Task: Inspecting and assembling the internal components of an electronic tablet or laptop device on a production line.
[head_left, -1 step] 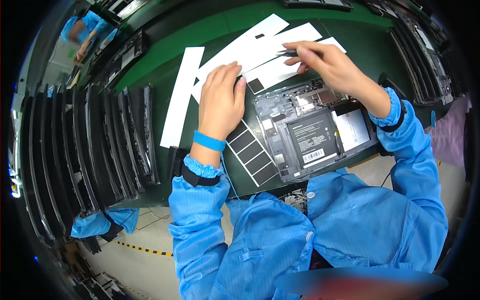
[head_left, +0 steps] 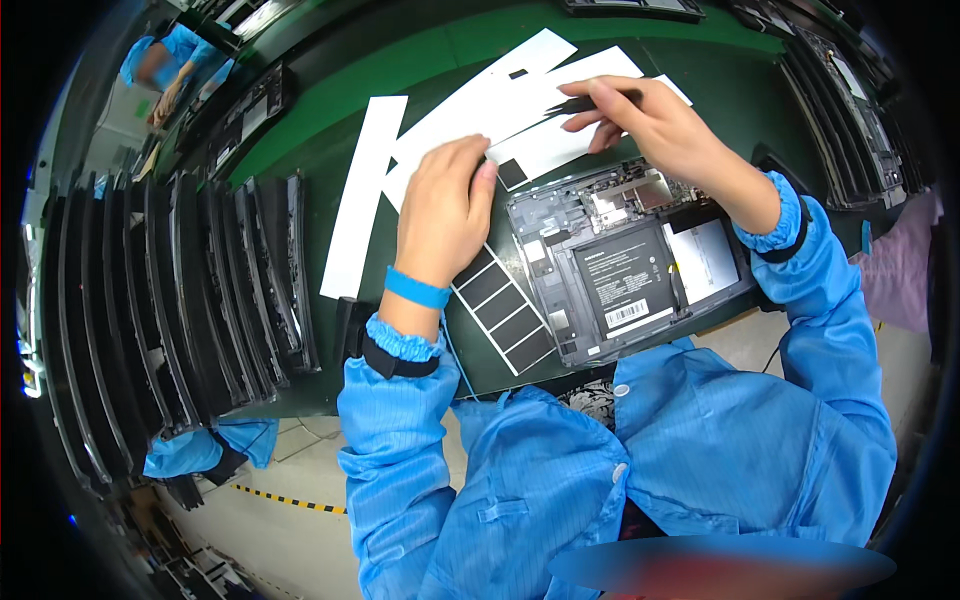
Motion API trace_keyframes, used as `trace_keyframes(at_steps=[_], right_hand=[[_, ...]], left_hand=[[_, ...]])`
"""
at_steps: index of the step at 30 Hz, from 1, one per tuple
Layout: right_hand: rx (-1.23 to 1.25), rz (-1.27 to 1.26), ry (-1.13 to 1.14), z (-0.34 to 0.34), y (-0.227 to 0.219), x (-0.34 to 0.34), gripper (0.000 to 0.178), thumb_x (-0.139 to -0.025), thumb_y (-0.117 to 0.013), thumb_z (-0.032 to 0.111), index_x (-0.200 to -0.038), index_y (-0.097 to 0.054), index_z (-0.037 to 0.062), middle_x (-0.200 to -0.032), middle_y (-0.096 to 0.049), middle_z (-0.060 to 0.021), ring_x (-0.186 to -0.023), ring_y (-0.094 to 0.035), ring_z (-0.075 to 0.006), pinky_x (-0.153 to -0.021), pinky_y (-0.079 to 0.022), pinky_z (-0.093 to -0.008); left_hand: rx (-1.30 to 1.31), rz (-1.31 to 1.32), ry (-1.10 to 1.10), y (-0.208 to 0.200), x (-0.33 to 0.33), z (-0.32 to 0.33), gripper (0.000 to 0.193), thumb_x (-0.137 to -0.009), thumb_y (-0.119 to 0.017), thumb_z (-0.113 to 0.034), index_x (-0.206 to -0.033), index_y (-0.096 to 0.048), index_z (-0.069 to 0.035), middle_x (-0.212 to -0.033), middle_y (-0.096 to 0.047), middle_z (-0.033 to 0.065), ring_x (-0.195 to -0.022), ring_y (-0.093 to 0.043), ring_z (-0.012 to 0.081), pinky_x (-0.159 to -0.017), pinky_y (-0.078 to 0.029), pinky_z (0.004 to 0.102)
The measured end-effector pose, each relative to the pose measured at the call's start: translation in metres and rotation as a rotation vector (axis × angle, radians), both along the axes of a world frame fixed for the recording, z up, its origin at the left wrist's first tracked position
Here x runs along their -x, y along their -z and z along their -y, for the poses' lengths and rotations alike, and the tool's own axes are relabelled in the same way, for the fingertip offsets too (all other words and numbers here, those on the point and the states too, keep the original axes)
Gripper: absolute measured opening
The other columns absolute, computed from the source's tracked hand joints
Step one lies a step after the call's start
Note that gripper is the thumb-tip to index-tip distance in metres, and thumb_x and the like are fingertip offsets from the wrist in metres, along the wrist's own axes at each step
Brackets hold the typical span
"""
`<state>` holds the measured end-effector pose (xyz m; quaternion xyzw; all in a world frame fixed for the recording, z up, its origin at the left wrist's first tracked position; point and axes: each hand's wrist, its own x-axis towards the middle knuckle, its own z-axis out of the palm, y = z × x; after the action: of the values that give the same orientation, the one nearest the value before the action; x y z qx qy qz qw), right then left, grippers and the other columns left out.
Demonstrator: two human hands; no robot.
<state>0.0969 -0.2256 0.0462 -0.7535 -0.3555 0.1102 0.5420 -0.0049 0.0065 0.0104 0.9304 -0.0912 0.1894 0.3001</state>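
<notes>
My right hand [head_left: 665, 120] holds black tweezers [head_left: 590, 103], their tips over the white paper strips [head_left: 490, 93] fanned out on the table. My left hand [head_left: 443, 205] lies with its fingers stretched out over the near ends of those strips, touching them and partly covering a sheet of black rectangular stickers [head_left: 505, 312]. One black sticker [head_left: 512, 174] sits on a strip just right of my left thumb; a small black piece [head_left: 517, 73] lies on the farthest strip. Right of my left hand lies an opened device chassis [head_left: 560, 285] with a black battery [head_left: 627, 280] and exposed circuit board.
At the left stands a row of black device housings [head_left: 215, 300] on edge; another stack [head_left: 835, 120] stands at the far right. A separate white strip [head_left: 365, 200] lies left of my left hand. Another person [head_left: 180, 60] in blue works at the far left.
The tweezers in my right hand have tilted, and more of their dark back end shows. My left fingertips have shifted slightly right and nearer.
</notes>
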Motion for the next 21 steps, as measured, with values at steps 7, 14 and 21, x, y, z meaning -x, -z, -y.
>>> trace_keyframes(at_steps=[7, 14, 21], right_hand=[[0.148, -0.274, 0.072, -0.034, 0.019, -0.017, 0.033, -0.092, -0.063, 0.027, -0.099, -0.064, -0.006, -0.081, -0.068, -0.0132, -0.067, -0.067, -0.0152, -0.064, -0.055, -0.0261], [0.098, -0.187, 0.056, -0.035, 0.034, -0.016, 0.029, -0.091, -0.063, 0.022, -0.099, -0.065, -0.0058, -0.082, -0.069, -0.0132, -0.073, -0.069, -0.0174, -0.068, -0.056, -0.0263], [0.133, -0.146, 0.046, -0.037, 0.034, -0.017, 0.026, -0.09, -0.064, 0.016, -0.102, -0.066, -0.0073, -0.087, -0.069, -0.0148, -0.079, -0.07, -0.0193, -0.071, -0.057, -0.0278]], left_hand=[[-0.194, -0.168, 0.158, 0.01, 0.001, -0.003, 0.052, -0.091, -0.054, -0.044, -0.124, -0.06, -0.004, -0.135, -0.051, 0.0188, -0.129, -0.044, 0.0359, -0.105, -0.036, 0.0431], [-0.267, -0.247, 0.175, 0.007, 0.007, -0.004, 0.06, -0.089, -0.051, -0.057, -0.129, -0.059, -0.013, -0.143, -0.044, 0.018, -0.134, -0.037, 0.0376, -0.11, -0.03, 0.0458], [-0.247, -0.232, 0.166, 0.011, 0.006, -0.004, 0.061, -0.088, -0.052, -0.059, -0.128, -0.061, -0.014, -0.143, -0.044, 0.0168, -0.134, -0.036, 0.0384, -0.11, -0.03, 0.0458]])
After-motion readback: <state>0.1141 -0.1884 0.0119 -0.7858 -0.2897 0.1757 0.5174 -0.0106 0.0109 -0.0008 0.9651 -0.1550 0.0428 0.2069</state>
